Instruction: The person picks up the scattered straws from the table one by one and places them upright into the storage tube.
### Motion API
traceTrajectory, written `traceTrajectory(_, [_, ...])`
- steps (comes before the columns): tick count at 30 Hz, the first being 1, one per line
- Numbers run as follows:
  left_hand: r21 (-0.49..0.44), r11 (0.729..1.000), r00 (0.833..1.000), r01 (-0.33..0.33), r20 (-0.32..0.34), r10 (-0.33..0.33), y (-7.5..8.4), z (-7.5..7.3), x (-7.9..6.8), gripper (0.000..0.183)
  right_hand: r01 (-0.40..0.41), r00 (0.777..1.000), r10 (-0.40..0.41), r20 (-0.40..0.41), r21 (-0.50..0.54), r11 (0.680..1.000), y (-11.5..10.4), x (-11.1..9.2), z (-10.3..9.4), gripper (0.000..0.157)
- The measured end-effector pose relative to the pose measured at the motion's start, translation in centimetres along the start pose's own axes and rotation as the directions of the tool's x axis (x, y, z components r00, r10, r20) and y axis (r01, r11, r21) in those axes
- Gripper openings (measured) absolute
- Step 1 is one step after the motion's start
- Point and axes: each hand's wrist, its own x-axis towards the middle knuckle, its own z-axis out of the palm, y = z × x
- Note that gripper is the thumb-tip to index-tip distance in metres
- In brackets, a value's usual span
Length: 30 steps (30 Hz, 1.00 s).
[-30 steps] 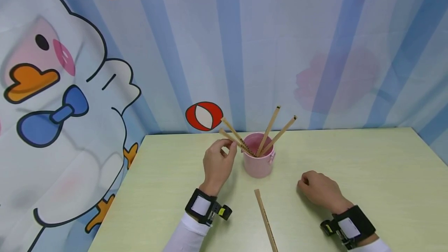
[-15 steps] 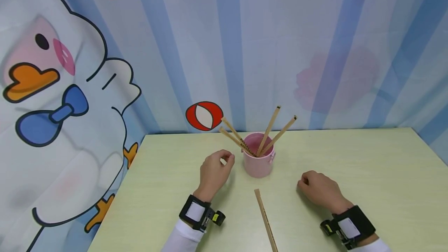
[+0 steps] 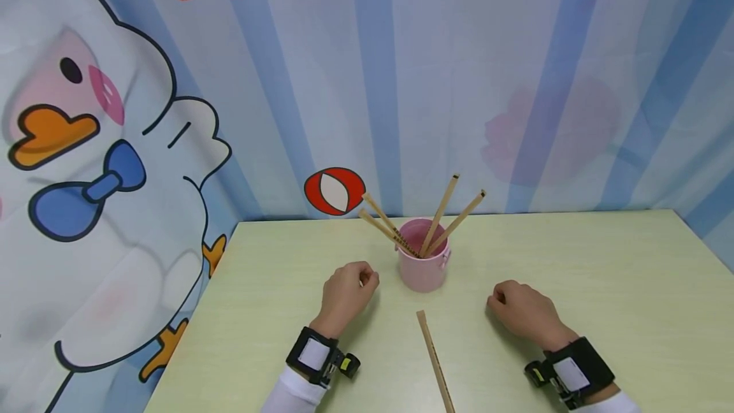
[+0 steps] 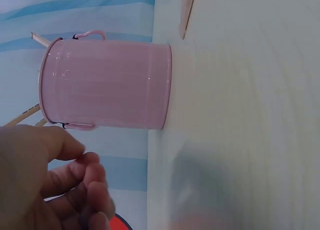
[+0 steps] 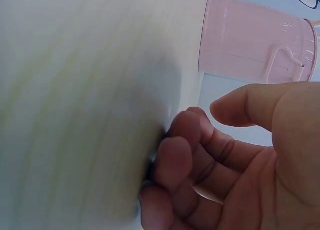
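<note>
A small pink bucket (image 3: pixel 423 275) with side handles stands upright on the table. Several thin wooden sticks with dark marks, one of them a stick (image 3: pixel 441 212) on the right side, lean out over its rim. Left of the bucket and apart from it is my left hand (image 3: pixel 347 292), fingers loosely curled around nothing. My right hand (image 3: pixel 526 312) rests on the tabletop to the right, likewise loosely curled and empty; the right wrist view shows its thumb (image 5: pixel 245 107) apart from the fingers. Between the hands, in front of the bucket, one wooden stick (image 3: pixel 436 362) lies flat.
The pale yellow table (image 3: pixel 642 260) ends at the back against a blue striped cloth (image 3: pixel 436 81). A large duck (image 3: pixel 132 209) and a red and white ball (image 3: pixel 335 190) are printed on that cloth. Both wrists wear black camera straps.
My left hand has drawn back from the sticks at the bucket's left rim, moving down and slightly left toward me. The right hand and the sticks stay where they were.
</note>
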Motion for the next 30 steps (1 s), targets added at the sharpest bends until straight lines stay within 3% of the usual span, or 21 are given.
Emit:
traceTrajectory(5, [0.044, 0.999, 0.995, -0.011, 0.096, 0.007, -0.8, 0.1, -0.6, 0.018, -0.002, 1.000, 0.002, 0.000, 0.005, 1.000, -0.1, -0.1, 0.0, 0.027])
traceTrajectory(17, [0.068, 0.998, 0.974, 0.015, 0.227, -0.030, -1.6, 0.7, -0.9, 0.016, -0.018, 0.999, 0.018, 0.030, -0.005, 1.000, -0.5, -0.2, -0.2, 0.026])
traceTrajectory(30, [0.066, 0.998, 0.969, 0.003, 0.248, -0.019, -1.6, 0.8, -1.1, 0.019, -0.010, 0.998, 0.012, 0.067, -0.029, 1.000, -1.3, -0.4, -0.2, 0.025])
